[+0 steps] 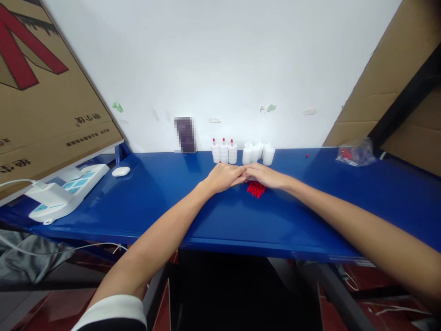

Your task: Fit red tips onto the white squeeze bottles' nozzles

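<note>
My left hand and my right hand meet over the middle of the blue table, fingers curled and touching. Whatever lies between them is hidden by the fingers. A small red tip shows just behind my left hand. Below my right hand is a tight patch of small red caps. Behind my left hand stand several white plastic squeeze bottles with red-tipped nozzles. To their right, behind my right hand, is a group of white bottles without red tips.
A white power strip with a plugged-in charger and a white earbud case sit at left. A phone-like dark object leans on the wall. One loose red cap and a clear plastic bag lie at right. Cardboard flanks both sides.
</note>
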Demonstrator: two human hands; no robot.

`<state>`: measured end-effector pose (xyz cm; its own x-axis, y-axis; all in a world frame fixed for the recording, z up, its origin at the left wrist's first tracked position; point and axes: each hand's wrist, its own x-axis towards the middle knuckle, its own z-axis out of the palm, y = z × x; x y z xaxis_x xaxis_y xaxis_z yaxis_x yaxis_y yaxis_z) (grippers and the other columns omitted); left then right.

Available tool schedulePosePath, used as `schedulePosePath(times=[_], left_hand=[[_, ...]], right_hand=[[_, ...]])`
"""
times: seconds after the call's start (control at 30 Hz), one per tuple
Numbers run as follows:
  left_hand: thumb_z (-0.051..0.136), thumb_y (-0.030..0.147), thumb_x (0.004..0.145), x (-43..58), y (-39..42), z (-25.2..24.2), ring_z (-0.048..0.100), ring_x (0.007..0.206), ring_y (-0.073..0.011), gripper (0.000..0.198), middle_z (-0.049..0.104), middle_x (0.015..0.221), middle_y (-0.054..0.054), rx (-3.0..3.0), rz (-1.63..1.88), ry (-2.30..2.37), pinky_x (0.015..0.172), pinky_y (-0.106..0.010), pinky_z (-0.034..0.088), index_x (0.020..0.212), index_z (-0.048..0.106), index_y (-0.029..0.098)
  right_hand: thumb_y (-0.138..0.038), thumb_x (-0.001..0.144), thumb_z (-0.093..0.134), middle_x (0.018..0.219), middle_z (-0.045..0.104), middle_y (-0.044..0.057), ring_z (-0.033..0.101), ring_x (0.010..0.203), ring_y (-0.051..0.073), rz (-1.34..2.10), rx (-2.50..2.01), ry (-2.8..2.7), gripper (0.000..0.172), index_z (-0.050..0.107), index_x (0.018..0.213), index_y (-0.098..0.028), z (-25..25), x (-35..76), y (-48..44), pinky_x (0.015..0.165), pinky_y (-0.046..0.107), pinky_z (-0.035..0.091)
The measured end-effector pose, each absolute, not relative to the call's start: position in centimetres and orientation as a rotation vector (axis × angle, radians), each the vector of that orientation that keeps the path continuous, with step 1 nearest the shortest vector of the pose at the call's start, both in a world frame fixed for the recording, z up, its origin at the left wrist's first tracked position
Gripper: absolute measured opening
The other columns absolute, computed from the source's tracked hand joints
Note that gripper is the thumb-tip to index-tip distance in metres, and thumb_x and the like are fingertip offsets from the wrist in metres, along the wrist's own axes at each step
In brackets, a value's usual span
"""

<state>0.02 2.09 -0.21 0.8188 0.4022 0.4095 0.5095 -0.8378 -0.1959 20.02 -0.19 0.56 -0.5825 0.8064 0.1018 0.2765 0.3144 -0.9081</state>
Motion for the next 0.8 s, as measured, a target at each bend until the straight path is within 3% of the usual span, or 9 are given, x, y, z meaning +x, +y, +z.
schedulePosePath(times=[0.27, 0.4, 0.5, 0.63, 0.8], left_hand=[[0.043, 0.035, 0.107, -0.2, 2.6, -0.5, 0.067, 0.066, -0.0169, 0.033, 0.076, 0.080, -0.007, -2.658, -0.593, -0.618, 0.056, -0.025, 0.035, 0.091, 0.065, 0.016], [0.041, 0.032, 0.106, -0.6, 2.8, 0.0, 0.061, 0.061, -0.0133, 0.033, 0.071, 0.074, -0.003, -2.727, -0.824, -0.617, 0.057, -0.025, 0.033, 0.084, 0.061, 0.018], [0.040, 0.037, 0.105, -1.2, 3.4, 0.4, 0.046, 0.052, -0.0101, 0.041, 0.054, 0.059, 0.002, -2.666, -1.201, -0.761, 0.056, -0.025, 0.029, 0.068, 0.047, 0.019], [0.045, 0.046, 0.100, -2.7, 4.7, 0.3, 0.030, 0.050, -0.0089, 0.049, 0.030, 0.052, 0.006, -2.453, -1.663, -1.140, 0.055, -0.027, 0.025, 0.061, 0.030, 0.021], [0.052, 0.046, 0.094, -3.8, 5.9, -0.3, 0.028, 0.055, -0.0097, 0.050, 0.028, 0.054, 0.005, -2.517, -1.618, -1.387, 0.058, -0.028, 0.025, 0.057, 0.030, 0.021]], right_hand=[[-0.031, 0.086, 0.058, 0.078, 0.050, -0.003, 0.044, 0.071, 0.016, 1.264, -0.923, -1.900, 0.013, 0.050, 0.093, -0.023, 0.6, 19.9, -0.9, 0.069, 0.032, 0.037], [-0.050, 0.094, 0.055, 0.077, 0.055, 0.000, 0.044, 0.066, 0.015, 1.251, -0.921, -1.908, 0.028, 0.054, 0.094, -0.022, 0.9, 19.9, -0.5, 0.064, 0.032, 0.036], [-0.064, 0.099, 0.042, 0.069, 0.057, 0.001, 0.044, 0.059, 0.016, 1.212, -1.067, -1.835, 0.046, 0.058, 0.094, -0.022, 1.0, 20.5, 0.2, 0.058, 0.033, 0.034], [-0.061, 0.089, 0.063, 0.064, 0.055, 0.000, 0.052, 0.061, 0.018, 1.034, -1.272, -1.763, 0.040, 0.064, 0.091, -0.021, 1.2, 21.8, 0.7, 0.059, 0.033, 0.036], [-0.057, 0.071, 0.082, 0.063, 0.056, 0.000, 0.051, 0.062, 0.017, 0.400, -1.368, -1.898, 0.039, 0.064, 0.072, -0.022, 0.9, 22.2, 0.4, 0.064, 0.035, 0.036]])
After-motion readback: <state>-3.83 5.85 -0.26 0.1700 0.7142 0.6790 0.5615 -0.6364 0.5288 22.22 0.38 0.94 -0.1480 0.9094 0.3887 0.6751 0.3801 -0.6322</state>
